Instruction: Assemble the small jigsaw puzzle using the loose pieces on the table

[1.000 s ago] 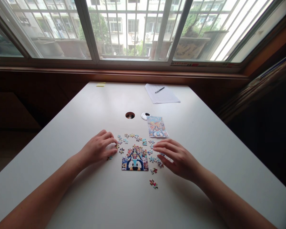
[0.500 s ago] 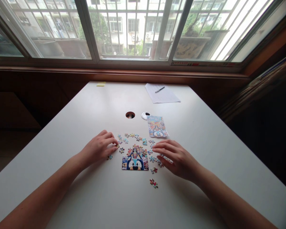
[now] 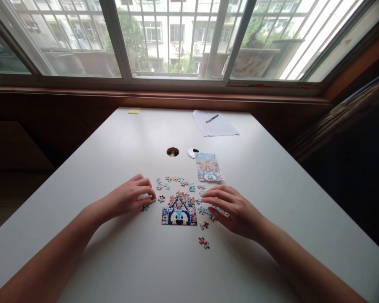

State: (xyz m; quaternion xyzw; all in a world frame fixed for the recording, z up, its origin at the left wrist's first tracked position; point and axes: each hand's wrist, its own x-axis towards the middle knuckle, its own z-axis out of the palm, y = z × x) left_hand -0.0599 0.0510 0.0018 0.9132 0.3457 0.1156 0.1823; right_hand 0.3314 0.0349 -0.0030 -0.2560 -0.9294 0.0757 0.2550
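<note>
A partly joined colourful jigsaw (image 3: 179,210) lies on the white table (image 3: 120,139) in front of me. Loose pieces (image 3: 177,181) are scattered above it and to its right, and two more (image 3: 204,242) lie lower down. My left hand (image 3: 129,196) rests left of the jigsaw, its fingertips pinched together on a small piece at the table surface. On the other side my right hand (image 3: 235,208) lies over several loose pieces with fingers stretched out and slightly spread, touching them.
A printed reference picture (image 3: 207,166) lies beyond the jigsaw. Next to a round cable hole (image 3: 172,152) sits its white cap (image 3: 193,152). Farther back are a paper sheet (image 3: 214,124) with a pen (image 3: 212,118) and a yellow note (image 3: 134,111). A window runs behind the table.
My left hand has drawn slightly back toward me and left, fingertips closing on a piece. My right hand has barely shifted.
</note>
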